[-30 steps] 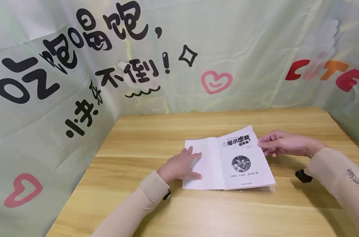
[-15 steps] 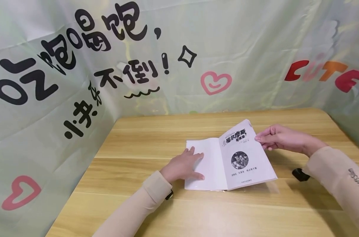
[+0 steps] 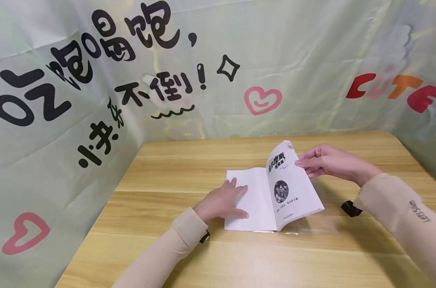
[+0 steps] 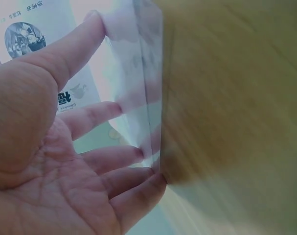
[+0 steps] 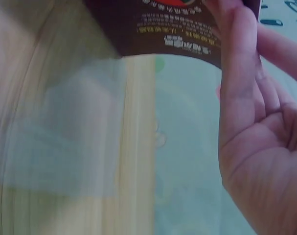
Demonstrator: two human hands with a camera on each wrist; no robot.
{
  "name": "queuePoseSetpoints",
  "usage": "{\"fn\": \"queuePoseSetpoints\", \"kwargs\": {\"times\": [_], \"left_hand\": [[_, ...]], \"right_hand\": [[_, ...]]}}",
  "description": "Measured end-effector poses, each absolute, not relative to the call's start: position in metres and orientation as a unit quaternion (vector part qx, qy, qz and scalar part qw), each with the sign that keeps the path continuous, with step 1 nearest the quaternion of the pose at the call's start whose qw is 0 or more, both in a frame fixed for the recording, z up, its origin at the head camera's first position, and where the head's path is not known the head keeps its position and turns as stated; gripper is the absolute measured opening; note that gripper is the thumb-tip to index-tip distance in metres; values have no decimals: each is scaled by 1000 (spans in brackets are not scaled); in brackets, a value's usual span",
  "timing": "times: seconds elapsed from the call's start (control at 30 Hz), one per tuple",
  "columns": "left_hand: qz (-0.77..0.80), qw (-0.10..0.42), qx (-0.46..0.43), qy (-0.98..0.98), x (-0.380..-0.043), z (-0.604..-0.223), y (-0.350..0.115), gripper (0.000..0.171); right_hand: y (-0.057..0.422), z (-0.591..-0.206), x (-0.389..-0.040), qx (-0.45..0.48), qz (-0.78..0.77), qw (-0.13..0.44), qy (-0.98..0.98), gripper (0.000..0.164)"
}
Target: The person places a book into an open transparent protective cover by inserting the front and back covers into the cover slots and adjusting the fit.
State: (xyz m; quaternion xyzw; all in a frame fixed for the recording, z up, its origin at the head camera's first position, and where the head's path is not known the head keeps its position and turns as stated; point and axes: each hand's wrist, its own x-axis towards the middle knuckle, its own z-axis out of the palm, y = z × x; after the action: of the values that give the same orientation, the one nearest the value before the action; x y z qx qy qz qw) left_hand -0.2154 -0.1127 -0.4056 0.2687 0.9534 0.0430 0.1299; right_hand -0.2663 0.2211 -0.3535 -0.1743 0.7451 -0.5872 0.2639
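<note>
on the worktop (image 3: 156, 212), the book (image 3: 273, 202) is lying open, its right side (image 3: 300, 196) tilting up. i am resting my left grip (image 3: 222, 203) on the blank left page (image 3: 255, 200), fingers (image 3: 241, 189) spread; my right grip (image 3: 327, 163) is pinching the raised side by its outer edge (image 3: 309, 184).

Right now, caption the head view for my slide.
Open book, left hand on its blank page, right hand holding the printed side up.
</note>
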Motion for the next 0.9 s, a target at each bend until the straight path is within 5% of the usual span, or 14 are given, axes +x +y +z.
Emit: {"fn": "queuePoseSetpoints", "kwargs": {"times": [0.4, 0.7, 0.9], "left_hand": [[88, 130, 307, 939, -225, -405, -123, 81], [163, 94, 331, 925, -234, -400, -131, 32], [236, 68, 282, 928, -237, -400, -135, 19]], "right_hand": [[189, -341, -258, -122, -559, 224, 789, 45], [171, -338, -259, -115, -543, 215, 804, 46], [163, -335, -258, -106, -538, 212, 809, 43]]}}
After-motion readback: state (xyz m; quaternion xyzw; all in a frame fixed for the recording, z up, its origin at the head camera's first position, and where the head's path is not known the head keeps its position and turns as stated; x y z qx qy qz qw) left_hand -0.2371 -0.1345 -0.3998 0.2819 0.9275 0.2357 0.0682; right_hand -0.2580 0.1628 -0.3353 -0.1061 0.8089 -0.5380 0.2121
